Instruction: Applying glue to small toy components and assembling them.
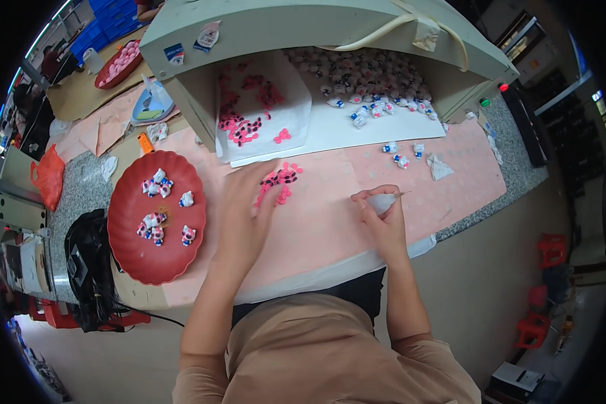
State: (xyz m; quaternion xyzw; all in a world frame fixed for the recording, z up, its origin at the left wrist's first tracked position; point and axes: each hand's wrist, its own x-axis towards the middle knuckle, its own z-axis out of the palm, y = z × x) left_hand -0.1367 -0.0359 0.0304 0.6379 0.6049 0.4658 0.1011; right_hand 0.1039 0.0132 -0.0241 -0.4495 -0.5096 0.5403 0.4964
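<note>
My left hand (244,205), a little blurred, reaches over a small pile of pink pieces (291,172), some with dark patches. Its thumb and fingers are apart, with pink pieces showing between them. On the right, my right hand (386,227) is closed round a small whitish squeeze bottle (382,203) with a thin needle-like tip pointing right. Beyond that hand stand a few small white-and-blue figurines (401,161). A red scalloped tray (131,252) left of my left hand holds several white figurines (188,234) with pink and blue parts.
A grey-green open-fronted box (202,111) stands ahead, with many figurines (377,84) and pink pieces (246,128) on white sheets inside. A crumpled tissue (440,167) lies at the right. Beyond the tray are an orange tool (145,142) and a blue dish (148,111).
</note>
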